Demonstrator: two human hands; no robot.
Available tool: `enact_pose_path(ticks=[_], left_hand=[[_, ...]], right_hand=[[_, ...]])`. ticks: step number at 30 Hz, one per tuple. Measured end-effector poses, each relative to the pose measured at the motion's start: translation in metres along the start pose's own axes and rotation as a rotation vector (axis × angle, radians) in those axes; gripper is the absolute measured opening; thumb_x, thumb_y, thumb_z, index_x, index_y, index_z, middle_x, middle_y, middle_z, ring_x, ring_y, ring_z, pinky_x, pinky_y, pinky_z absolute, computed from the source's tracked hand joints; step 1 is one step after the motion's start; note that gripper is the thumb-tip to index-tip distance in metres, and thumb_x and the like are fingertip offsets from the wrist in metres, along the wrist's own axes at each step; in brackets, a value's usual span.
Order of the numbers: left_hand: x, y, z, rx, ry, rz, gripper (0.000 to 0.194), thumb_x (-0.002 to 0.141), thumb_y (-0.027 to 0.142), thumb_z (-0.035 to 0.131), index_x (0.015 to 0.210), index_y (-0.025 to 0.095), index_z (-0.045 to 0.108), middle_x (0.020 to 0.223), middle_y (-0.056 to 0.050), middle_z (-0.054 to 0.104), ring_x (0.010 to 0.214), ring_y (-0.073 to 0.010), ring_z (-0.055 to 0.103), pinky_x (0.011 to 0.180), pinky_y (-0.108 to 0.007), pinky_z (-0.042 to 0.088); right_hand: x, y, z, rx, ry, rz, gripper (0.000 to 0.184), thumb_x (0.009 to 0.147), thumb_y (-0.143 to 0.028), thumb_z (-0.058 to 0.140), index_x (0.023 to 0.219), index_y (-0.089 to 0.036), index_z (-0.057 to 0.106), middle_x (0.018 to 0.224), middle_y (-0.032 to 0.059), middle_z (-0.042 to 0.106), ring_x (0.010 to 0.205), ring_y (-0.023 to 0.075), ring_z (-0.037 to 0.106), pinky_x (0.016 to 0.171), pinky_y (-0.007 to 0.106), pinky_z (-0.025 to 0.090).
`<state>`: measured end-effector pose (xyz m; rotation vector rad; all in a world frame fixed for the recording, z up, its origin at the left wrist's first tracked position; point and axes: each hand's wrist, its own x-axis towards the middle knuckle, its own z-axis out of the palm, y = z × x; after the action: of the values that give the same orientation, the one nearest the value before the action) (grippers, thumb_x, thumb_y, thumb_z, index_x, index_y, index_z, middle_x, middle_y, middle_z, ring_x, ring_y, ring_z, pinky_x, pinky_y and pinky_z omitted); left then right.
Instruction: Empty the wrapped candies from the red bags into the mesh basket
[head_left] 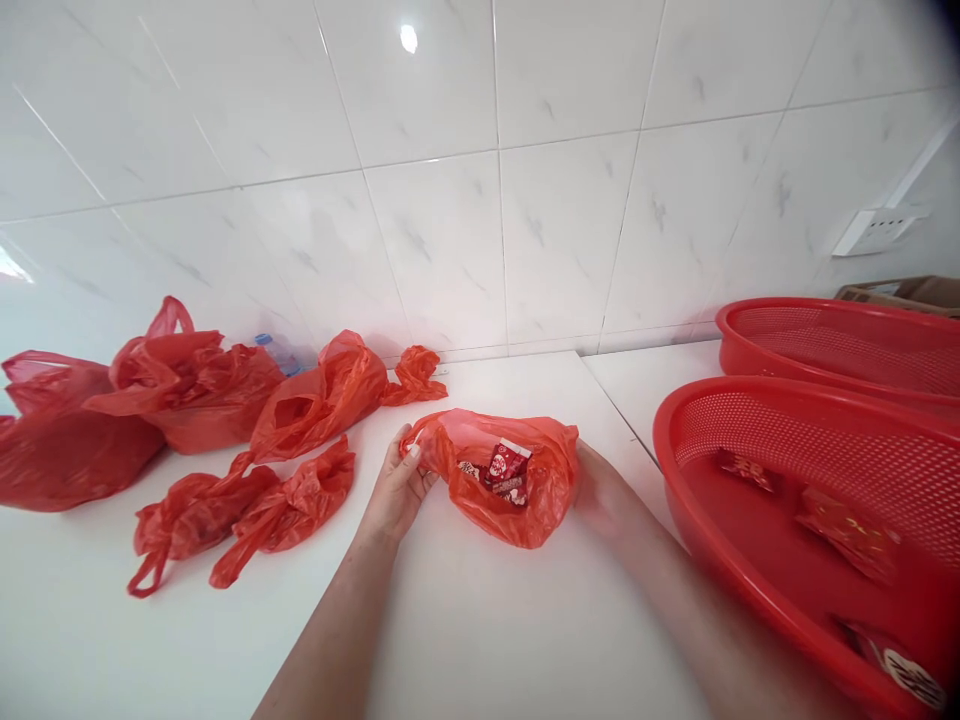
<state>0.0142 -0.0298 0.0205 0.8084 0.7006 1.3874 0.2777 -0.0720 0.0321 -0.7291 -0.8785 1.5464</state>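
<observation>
A small red plastic bag (pixel 525 505) lies on the white counter (pixel 465 640) in front of me, its mouth held wide. Inside it I see small red sweet packets (pixel 504 470). My left hand (pixel 397 490) pinches the bag's left handle and rim, fingers closed on the plastic. My right hand (pixel 604 495) grips the bag's right side; its fingers are partly hidden behind the plastic.
Several more red plastic bags (pixel 247 510) lie or stand to the left, with a water bottle (pixel 277 350) behind them. Two red mesh baskets (pixel 757 400) sit at the right; the near one holds red packets (pixel 847 530). A tiled wall rises behind, with a socket (pixel 874 230).
</observation>
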Motion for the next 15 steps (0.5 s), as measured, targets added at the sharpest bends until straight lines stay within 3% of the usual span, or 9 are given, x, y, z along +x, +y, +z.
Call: enact_pose_path(ticks=[3,7,12,15], left_hand=[[0.002,-0.002,-0.003,-0.005,0.081,0.014,0.054,0.072,0.015,0.072,0.118,0.031,0.047,0.11,0.0,0.059,0.073,-0.008,0.063,0.062,-0.02,0.053],[0.002,-0.003,-0.004,-0.035,0.098,0.039,0.058,0.07,0.012,0.073,0.119,0.028,0.047,0.106,-0.001,0.062,0.078,-0.0104,0.065,0.067,-0.022,0.055],[0.0,-0.002,-0.001,-0.089,0.022,0.019,0.047,0.071,0.018,0.073,0.114,0.024,0.053,0.105,-0.004,0.066,0.083,-0.0134,0.066,0.074,-0.024,0.053],[-0.001,0.0,-0.001,-0.109,0.018,0.013,0.032,0.075,0.024,0.07,0.105,0.02,0.059,0.1,-0.005,0.067,0.082,-0.0135,0.065,0.074,-0.024,0.052]], right_hand=[[0.003,0.007,-0.008,0.058,-0.037,0.065,0.043,0.076,-0.054,0.061,0.11,-0.027,0.058,0.102,0.0047,0.067,0.085,0.0225,0.062,0.071,0.036,0.048],[0.007,0.016,-0.017,0.099,0.034,0.085,0.047,0.073,-0.057,0.062,0.11,-0.028,0.058,0.097,0.0052,0.067,0.08,0.0229,0.062,0.068,0.036,0.048],[0.0,0.011,0.0,0.101,0.035,-0.02,0.061,0.069,-0.068,0.057,0.114,-0.026,0.059,0.115,0.0106,0.063,0.101,0.0314,0.059,0.077,0.044,0.048],[-0.003,0.008,0.012,0.046,0.036,-0.094,0.064,0.061,-0.063,0.068,0.113,-0.027,0.06,0.119,0.0099,0.061,0.107,0.0316,0.057,0.079,0.042,0.048]])
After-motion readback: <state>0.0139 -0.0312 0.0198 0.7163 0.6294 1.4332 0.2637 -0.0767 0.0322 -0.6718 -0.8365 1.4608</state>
